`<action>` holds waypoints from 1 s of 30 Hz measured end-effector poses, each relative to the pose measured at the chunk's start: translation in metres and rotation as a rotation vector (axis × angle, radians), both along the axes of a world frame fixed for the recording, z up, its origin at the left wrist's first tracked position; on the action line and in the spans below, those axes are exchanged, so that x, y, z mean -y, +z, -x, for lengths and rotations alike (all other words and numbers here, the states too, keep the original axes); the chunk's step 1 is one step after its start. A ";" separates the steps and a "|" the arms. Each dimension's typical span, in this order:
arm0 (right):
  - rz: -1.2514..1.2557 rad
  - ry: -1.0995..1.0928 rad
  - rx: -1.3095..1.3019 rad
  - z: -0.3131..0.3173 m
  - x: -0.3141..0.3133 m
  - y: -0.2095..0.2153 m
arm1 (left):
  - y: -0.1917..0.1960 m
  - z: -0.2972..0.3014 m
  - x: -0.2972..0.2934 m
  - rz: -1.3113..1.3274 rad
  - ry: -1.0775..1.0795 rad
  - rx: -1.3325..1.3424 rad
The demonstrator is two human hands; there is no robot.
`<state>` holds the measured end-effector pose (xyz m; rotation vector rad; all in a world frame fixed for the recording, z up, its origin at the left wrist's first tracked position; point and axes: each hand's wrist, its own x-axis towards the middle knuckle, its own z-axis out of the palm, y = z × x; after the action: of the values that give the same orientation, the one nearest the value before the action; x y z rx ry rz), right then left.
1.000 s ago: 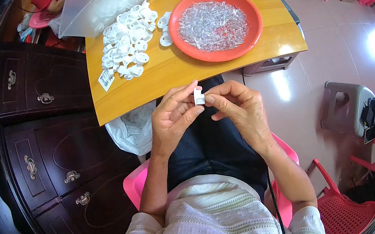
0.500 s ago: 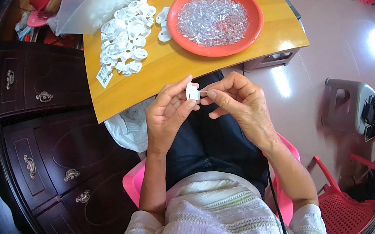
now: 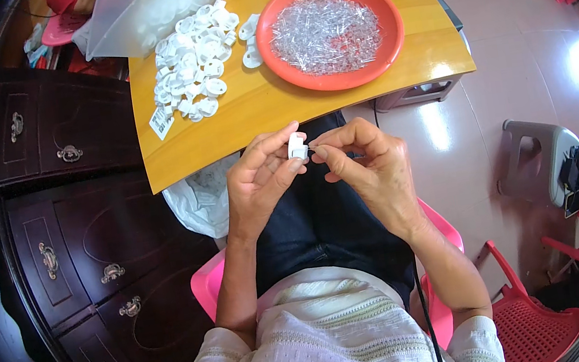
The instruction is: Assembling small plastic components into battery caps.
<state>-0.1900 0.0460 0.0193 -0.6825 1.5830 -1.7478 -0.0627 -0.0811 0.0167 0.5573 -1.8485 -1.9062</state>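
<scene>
My left hand (image 3: 257, 180) pinches a small white plastic part (image 3: 297, 148) between thumb and fingers, above my lap by the table's near edge. My right hand (image 3: 371, 169) is closed at the part's right side, its thumb and fingertips pressed together on a thin clear plastic stick that is mostly hidden. Whether the stick sits inside the part cannot be made out. On the table, a heap of similar white round parts (image 3: 191, 61) lies to the left. A red-orange basin (image 3: 397, 37) to its right holds many thin clear plastic sticks (image 3: 323, 30).
A few white parts (image 3: 252, 57) lie between heap and basin on the yellow wooden table (image 3: 250, 116). A translucent bin (image 3: 152, 10) stands at the back left. Below the table edge is a white bag (image 3: 196, 210). Dark drawers (image 3: 126, 243) flank my left; a grey stool (image 3: 533, 159) stands right.
My right fingertips have come closer to the white part, and the clear stick that showed between them is now almost covered. My left hand keeps its hold, with the part turned slightly.
</scene>
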 end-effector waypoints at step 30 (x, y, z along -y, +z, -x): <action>0.004 0.087 0.503 0.006 -0.001 0.009 | 0.006 -0.001 0.003 -0.017 -0.045 -0.108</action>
<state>-0.1961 0.0466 0.0281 -0.2741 1.1849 -1.6906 -0.0618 -0.0838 0.0227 0.4128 -1.7929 -1.9432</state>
